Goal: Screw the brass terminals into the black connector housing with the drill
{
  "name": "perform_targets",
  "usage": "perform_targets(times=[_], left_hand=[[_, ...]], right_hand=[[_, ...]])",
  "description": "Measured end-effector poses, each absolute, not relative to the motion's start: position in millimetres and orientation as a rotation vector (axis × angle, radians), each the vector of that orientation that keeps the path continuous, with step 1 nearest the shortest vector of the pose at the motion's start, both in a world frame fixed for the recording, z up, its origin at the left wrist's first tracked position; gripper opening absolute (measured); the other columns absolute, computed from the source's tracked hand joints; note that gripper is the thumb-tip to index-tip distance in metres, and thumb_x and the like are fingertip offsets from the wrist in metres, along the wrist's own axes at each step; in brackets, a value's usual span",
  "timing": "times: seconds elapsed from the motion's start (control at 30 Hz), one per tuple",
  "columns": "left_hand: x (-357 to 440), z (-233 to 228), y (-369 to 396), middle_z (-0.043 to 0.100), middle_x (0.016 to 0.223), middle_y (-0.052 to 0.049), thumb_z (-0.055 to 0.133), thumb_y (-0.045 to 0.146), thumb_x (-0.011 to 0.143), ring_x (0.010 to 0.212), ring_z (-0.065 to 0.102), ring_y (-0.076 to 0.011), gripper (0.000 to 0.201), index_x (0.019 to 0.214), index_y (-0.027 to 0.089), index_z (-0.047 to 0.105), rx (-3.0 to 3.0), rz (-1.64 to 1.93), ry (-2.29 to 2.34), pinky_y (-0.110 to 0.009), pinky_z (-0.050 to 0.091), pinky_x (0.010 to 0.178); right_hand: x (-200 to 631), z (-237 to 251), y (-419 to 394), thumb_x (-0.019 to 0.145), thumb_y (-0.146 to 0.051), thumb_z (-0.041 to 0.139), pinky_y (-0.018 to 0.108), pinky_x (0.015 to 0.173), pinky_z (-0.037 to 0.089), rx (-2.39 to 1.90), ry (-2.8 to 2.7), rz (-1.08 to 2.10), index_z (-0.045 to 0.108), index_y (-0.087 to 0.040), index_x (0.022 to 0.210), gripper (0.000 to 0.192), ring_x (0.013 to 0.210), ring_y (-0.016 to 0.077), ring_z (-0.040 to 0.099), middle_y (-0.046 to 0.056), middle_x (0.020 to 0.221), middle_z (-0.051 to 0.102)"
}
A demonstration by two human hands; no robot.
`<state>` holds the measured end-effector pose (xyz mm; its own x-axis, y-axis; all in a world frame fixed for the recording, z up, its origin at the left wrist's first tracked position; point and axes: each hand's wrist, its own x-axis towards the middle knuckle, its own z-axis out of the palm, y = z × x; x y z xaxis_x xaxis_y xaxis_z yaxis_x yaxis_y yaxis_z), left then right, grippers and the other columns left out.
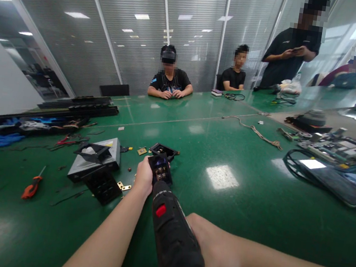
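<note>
Right now I see the green table [238, 196] filling the view, with a silver box [95, 163] at ten o'clock of the hands. My right hand [214, 250] is clenched around the black power screwdriver [172, 235], tip pointing to twelve o'clock. My left hand [144, 175] grasps a small black component [160, 169] against that tip. An orange screwdriver [32, 187] lies well apart at nine o'clock.

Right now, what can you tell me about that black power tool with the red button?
The power screwdriver is a bulky black tool, plastic by its look, with a red button on top of its body. It points away from the wearer toward a small dark bracket with brass-coloured fittings. The right hand grips its handle; the left hand holds the bracket at its tip, above the green table.
</note>
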<state>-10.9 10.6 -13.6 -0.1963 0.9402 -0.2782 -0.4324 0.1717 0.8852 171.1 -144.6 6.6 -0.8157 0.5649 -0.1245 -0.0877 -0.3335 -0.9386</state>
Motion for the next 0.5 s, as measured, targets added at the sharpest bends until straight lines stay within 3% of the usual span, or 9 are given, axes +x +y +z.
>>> perform_targets(times=[0.5], left_hand=[[-11.9, -16.1, 11.5, 0.076, 0.077, -0.016, 0.043, 0.036, 0.095, 0.074, 0.076, -0.029, 0.039, 0.085, 0.014, 0.073, 0.653, 1.392, 1.167, -0.035, 0.059, 0.063]], right_hand=[[170.3, 5.1, -145.1, 0.027, -0.03, 0.104, 0.028, 0.072, 0.055, -0.684, -1.509, 2.192, 0.071, -0.013, 0.068, 0.056, 0.069, 0.0156, 0.062, 0.0, 0.072, 0.069]])
